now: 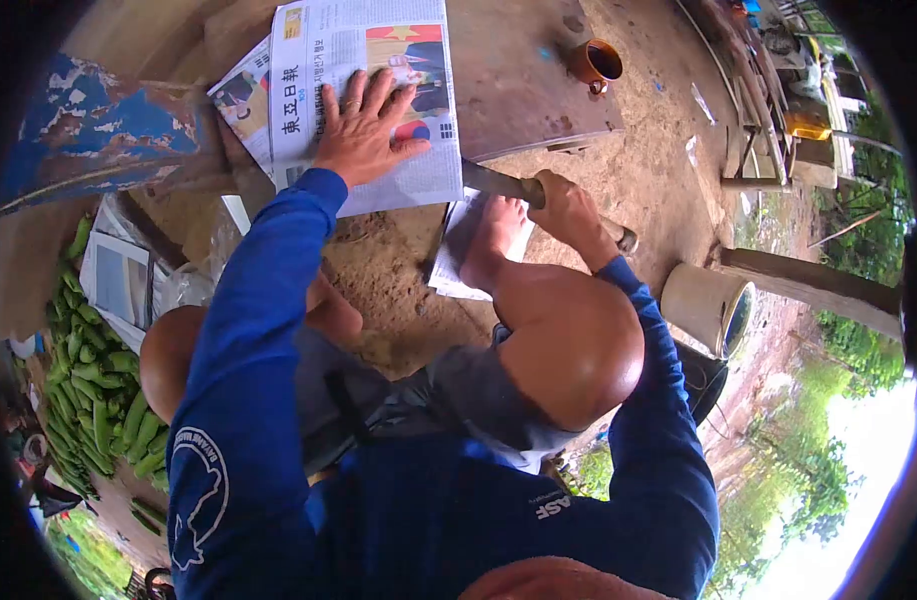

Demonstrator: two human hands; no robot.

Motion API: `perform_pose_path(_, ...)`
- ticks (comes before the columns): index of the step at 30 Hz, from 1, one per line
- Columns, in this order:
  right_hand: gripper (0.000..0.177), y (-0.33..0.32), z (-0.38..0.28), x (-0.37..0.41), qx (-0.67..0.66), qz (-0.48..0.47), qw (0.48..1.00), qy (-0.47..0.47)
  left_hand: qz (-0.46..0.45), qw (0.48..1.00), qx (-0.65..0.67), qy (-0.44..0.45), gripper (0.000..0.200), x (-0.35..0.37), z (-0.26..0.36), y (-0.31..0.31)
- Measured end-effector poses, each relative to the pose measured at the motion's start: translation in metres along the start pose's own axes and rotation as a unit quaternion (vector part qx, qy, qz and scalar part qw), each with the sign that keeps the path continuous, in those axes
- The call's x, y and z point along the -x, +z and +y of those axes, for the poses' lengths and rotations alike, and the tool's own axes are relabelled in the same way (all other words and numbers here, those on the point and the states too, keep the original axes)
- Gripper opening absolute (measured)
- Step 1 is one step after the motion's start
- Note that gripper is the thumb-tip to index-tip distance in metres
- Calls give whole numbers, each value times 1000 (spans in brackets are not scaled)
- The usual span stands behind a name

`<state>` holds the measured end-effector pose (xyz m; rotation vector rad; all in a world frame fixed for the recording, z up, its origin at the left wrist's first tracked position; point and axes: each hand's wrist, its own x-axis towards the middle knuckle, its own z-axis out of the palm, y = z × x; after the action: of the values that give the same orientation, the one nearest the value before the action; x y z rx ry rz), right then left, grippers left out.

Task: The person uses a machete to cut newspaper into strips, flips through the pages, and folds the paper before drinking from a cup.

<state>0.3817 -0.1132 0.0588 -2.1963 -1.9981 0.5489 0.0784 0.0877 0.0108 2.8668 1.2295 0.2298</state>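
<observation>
Pressing the 東亞日報 newspaper (378, 40) flat at the table's (523, 85) near edge, the left hand (363, 130) has fingers spread open, while the right hand (568, 205) is fisted round a wooden handle (498, 182) just beside it.

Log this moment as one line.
left hand: flat on newspaper | right hand: gripping wooden-handled tool at newspaper edge | nearby: green bananas, cup

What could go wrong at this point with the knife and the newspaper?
1. The right hand pushes the knife in at the edge of the newspaper, towards the left hand pressed flat on it. A slip could cut the thumb.
2. The bare foot rests just below the blade, so a dropped knife might strike it.
</observation>
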Motion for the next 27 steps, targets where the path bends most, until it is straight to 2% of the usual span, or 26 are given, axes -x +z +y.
perform_pose_path(4,31,-22,15,17,5,-44,999,26,34,998,29,52,90,-1,-4,7)
perform_pose_path(7,31,-13,15,28,-5,-29,1000,12,25,998,0,53,91,0,0,7)
perform_pose_path(10,32,3,5,18,-37,-26,997,54,-2,999,-4,49,93,0,0,1)
perform_pose_path(11,33,15,7,12,-53,32,998,6,-4,999,-2,51,93,1,0,0)
perform_pose_path(14,32,9,10,1,-29,12,999,16,11,998,13,58,95,1,-2,3)
perform_pose_path(15,33,1,16,8,-25,-26,998,53,9,998,18,61,95,0,-3,3)
perform_pose_path(20,33,16,31,28,-61,-14,998,26,11,996,12,91,94,-2,-3,4)
perform_pose_path(22,35,20,18,35,-44,1,997,70,15,995,6,98,93,1,-2,2)
perform_pose_path(25,39,19,14,38,-52,-87,993,68,10,993,12,117,92,8,-8,-2)
perform_pose_path(27,42,19,11,38,-59,-42,997,7,-13,991,21,129,91,19,-13,-7)
